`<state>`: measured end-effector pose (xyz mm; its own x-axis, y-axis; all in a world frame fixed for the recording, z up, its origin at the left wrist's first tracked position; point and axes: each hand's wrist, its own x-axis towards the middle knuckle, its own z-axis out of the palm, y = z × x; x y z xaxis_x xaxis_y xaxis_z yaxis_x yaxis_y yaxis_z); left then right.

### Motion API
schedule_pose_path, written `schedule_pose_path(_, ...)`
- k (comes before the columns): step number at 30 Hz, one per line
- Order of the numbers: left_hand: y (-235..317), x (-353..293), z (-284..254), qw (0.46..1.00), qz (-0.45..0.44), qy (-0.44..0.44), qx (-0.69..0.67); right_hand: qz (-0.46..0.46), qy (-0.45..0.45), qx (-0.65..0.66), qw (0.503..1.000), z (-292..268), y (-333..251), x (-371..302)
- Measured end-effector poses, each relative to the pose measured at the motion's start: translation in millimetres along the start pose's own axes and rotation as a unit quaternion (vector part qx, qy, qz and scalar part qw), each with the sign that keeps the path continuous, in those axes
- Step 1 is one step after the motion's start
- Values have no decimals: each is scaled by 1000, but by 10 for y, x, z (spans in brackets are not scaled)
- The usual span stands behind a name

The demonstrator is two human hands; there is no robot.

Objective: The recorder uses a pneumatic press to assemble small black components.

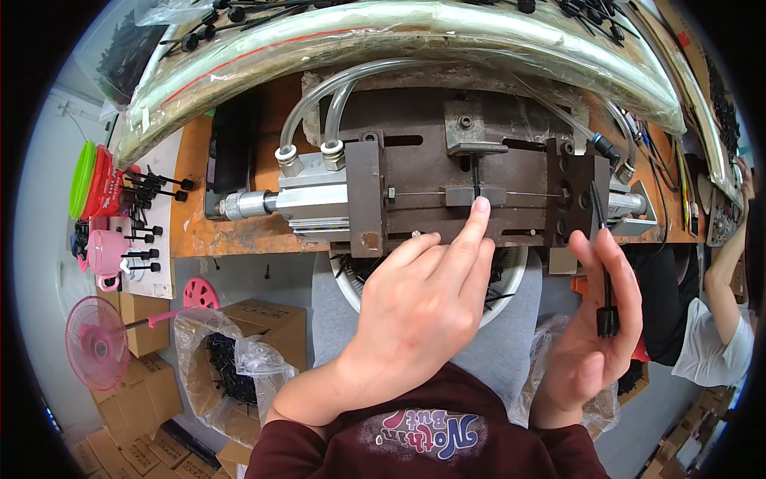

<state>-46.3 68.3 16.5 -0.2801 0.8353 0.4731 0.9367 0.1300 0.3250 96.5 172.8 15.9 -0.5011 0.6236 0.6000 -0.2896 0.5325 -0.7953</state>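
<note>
My left hand [427,299] reaches over the front of a dark metal fixture [423,172]. Its fingers are stretched out, and the index fingertip rests at the lower end of a thin black rod [476,174] standing across a small grey block [455,196] in the middle. Thin metal pins run to that block from both sides. My right hand [610,319] is raised beside the fixture's right end. Between its fingers and thumb it holds a black stick [606,279] upright, with a slim ribbed tip above and a wide ridged cap below.
Clear hoses [319,96] feed a silver cylinder [315,203] on the left. A white basket [345,283] with black pieces sits under the bench edge. A pink fan [100,343] and a plastic-lined box [199,351] stand at left. Another person's arm [726,263] shows at far right.
</note>
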Motion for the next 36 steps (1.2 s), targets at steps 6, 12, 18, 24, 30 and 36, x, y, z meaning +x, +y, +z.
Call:
schedule_pose_path(6, 23, -10, 0, 1000, -25, -8, -7, -5, -3, 55, 998, 48, 35, 18)
schedule_pose_path(12, -47, -66, 18, 1000, -11, 6, -19, -36, -148, -214, 965, -12, -30, 139)
schedule_pose_path(18, -65, -271, -335, 974, 18, -182, -132, -83, -247, -297, 919, 93, 63, 256)
schedule_pose_path(24, -143, -600, -127, 946, -3, -237, -220, -131, -306, -387, 860, 200, 103, 307)
schedule_pose_path(30, -197, -677, 79, 939, -7, -252, -234, -107, -316, -406, 851, 250, 0, 355)
schedule_pose_path(36, -189, -706, 183, 943, -9, -248, -222, -107, -333, -328, 877, 252, -133, 664)
